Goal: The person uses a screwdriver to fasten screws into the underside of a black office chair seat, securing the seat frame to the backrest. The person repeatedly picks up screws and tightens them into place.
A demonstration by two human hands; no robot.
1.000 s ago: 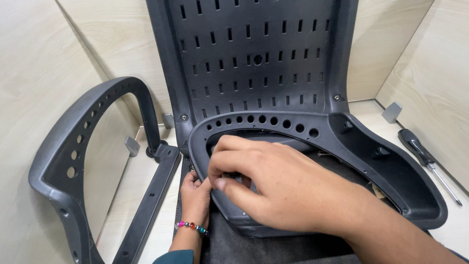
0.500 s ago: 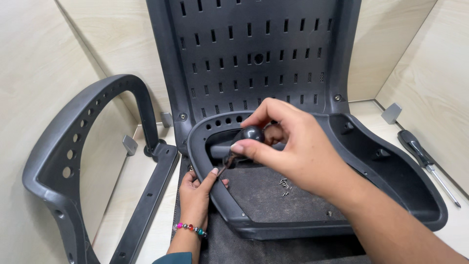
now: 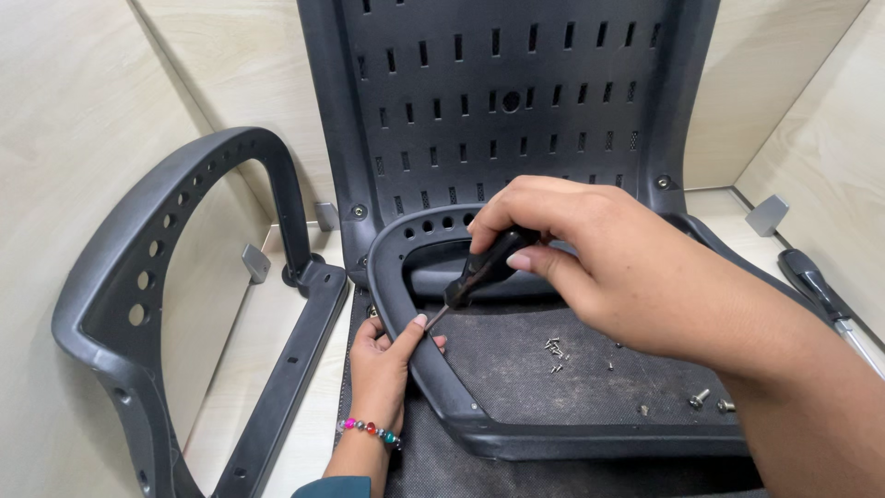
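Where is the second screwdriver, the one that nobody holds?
In the head view, the second screwdriver lies at the far right edge on the light surface, beside the chair frame and behind the right hand.

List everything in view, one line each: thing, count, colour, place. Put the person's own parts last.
Chair back panel: one, black, slotted, standing at top centre.
Armrest frame: one, black, curved, with holes, lying over the seat.
Loose armrest: one, dark grey, at left.
Seat underside: one, dark fabric, centre.
Small screws: several, silver, scattered on the seat.
Second screwdriver: one, black handle, right edge.
Metal brackets: three seen, grey, on the pale panels.
Screwdriver: one, black handle, in the right hand.
Bracelet: one, multicoloured beads, left wrist.
Left hand: gripping the frame's edge.
Right hand: holding the screwdriver.
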